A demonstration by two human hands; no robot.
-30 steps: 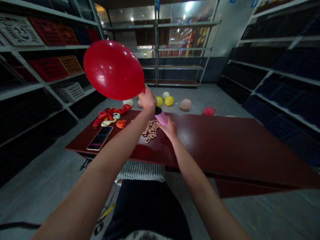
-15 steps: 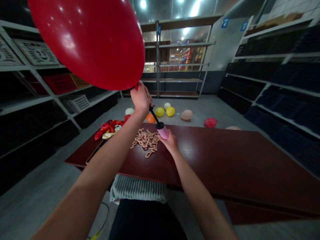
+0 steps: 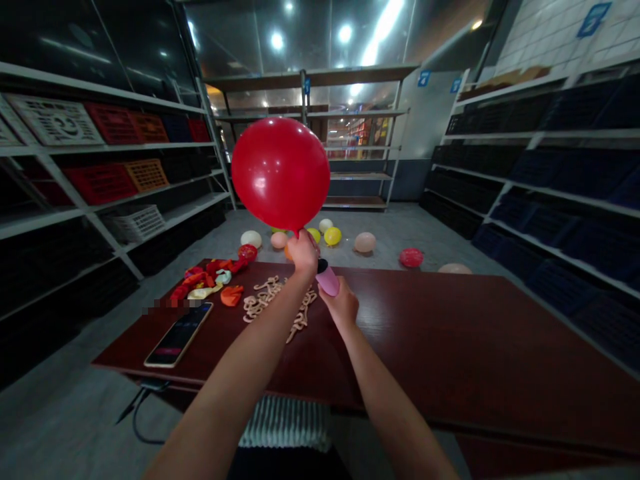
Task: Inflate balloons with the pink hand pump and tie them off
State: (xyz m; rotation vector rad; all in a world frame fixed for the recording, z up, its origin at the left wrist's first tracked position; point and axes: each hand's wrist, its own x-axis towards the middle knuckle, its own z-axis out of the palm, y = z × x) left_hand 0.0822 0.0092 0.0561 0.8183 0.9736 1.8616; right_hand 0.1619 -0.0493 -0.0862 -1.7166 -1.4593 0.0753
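Observation:
My left hand [image 3: 303, 251] is closed around the neck of an inflated red balloon [image 3: 280, 173] that stands above it, over the far side of the dark red table [image 3: 450, 347]. Just below it, my right hand [image 3: 343, 305] grips the pink barrel of a small hand pump [image 3: 327, 279], whose black top points up toward my left hand. A pile of tan plastic chain links [image 3: 273, 303] lies on the table under both hands. Where the pump meets the balloon is hidden by my left hand.
A phone [image 3: 179, 333] and a heap of red, orange and white flat balloons [image 3: 207, 283] lie at the table's left. Several inflated balloons [image 3: 365, 242] rest on the floor beyond the table. Shelving with crates lines both sides and the back.
The pump's black rod, drawn out half a second ago, is pushed in, so my hands are close together. The balloon looks smaller and farther off, as my head has tilted up.

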